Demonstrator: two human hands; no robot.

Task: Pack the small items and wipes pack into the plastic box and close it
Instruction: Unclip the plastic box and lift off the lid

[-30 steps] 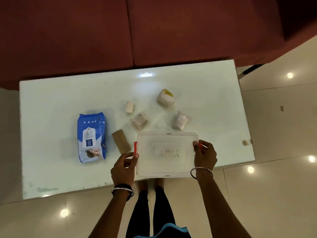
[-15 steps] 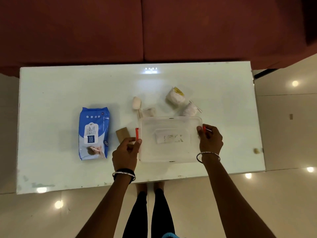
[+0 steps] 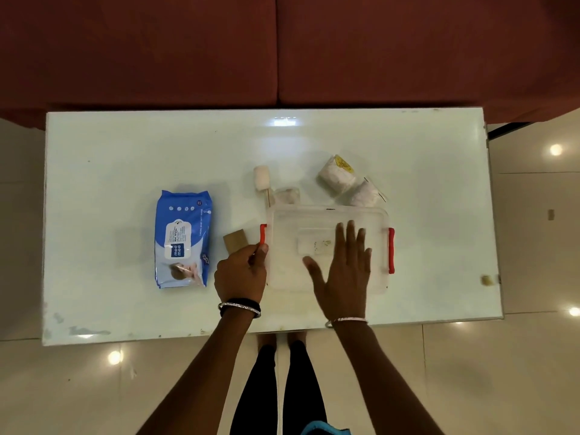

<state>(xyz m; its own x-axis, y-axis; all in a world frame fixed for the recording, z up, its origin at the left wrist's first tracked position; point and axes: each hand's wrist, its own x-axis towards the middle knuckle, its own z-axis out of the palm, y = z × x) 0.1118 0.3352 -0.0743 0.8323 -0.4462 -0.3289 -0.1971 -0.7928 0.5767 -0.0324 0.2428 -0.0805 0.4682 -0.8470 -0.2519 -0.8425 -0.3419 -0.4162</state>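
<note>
1. Seen from above, a clear plastic box [image 3: 326,215] with its lid on sits on a pale glass table [image 3: 125,146], its long side running left to right and a red latch at each short end.
2. Resting flat on the lid, the right hand [image 3: 343,271] has its fingers spread and grips nothing.
3. At the box's left end, the left hand [image 3: 241,274] is loosely curled, fingertips touching the lower part of the left red latch [image 3: 263,233]; whether it pinches the latch cannot be told.
4. Unpacked items lie outside the box: a blue wipes pack [image 3: 183,238] well to the left, a brown card piece [image 3: 235,240] just beside the left hand, and small white packets [image 3: 337,175] touching or near the far edge.
5. Opening looks to be the step in hand; the right red latch [image 3: 391,249] is free, nearest the right hand.
6. For packing, the wipes pack lies nearer the left hand, its long side pointing away from the person.
</note>
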